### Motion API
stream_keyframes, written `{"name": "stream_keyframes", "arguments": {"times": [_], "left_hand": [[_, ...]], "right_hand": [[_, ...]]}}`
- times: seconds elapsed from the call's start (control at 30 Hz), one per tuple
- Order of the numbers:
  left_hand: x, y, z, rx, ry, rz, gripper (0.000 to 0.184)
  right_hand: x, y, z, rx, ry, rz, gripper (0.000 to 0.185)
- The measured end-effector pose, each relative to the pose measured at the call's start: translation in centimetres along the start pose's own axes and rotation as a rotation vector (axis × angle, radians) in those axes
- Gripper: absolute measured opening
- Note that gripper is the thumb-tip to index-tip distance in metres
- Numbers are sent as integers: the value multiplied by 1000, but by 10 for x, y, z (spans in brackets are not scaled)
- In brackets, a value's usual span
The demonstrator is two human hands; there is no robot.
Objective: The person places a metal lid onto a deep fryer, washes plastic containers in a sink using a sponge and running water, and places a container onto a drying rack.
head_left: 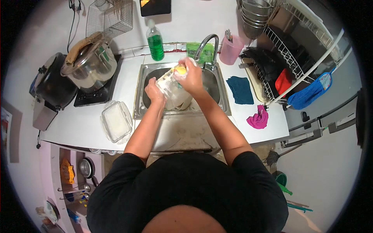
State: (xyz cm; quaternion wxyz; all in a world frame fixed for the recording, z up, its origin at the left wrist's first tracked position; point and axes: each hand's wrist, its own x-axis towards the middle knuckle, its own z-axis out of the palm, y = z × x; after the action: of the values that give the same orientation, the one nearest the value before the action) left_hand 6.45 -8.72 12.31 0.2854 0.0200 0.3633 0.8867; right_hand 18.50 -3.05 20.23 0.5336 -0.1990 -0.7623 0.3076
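Note:
Over the metal sink (138, 89), my left hand (154, 92) grips the left side of a soapy, see-through container (169, 86). My right hand (190, 77) is closed around a yellow sponge (181, 70), pressed to the container's upper right part. White suds cover the container and the fingers of both hands. Beneath them, something pale lies in the basin, partly hidden by the container. The curved faucet (210, 40) rises behind my right hand.
Left of the sink lies a clear lid or container (116, 122), with a large pot (93, 66) behind it. A green soap bottle (155, 44) and pink cup (230, 50) stand behind. Right are a blue cloth (240, 90), a magenta cloth (258, 117) and a dish rack (285, 58).

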Motion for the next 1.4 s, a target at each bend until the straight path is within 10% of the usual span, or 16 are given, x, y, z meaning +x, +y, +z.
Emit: {"name": "stream_keyframes", "arguments": {"times": [0.2,1.03,1.4], "left_hand": [[-9,8,11,35,39,56,25],[-23,21,11,356,124,246,30],[-11,26,11,206,27,11,24]], "right_hand": [[-16,-14,16,-186,-73,-208,14],[4,-8,6,97,-300,194,18],[2,-6,7,-119,-108,-5,14]]}}
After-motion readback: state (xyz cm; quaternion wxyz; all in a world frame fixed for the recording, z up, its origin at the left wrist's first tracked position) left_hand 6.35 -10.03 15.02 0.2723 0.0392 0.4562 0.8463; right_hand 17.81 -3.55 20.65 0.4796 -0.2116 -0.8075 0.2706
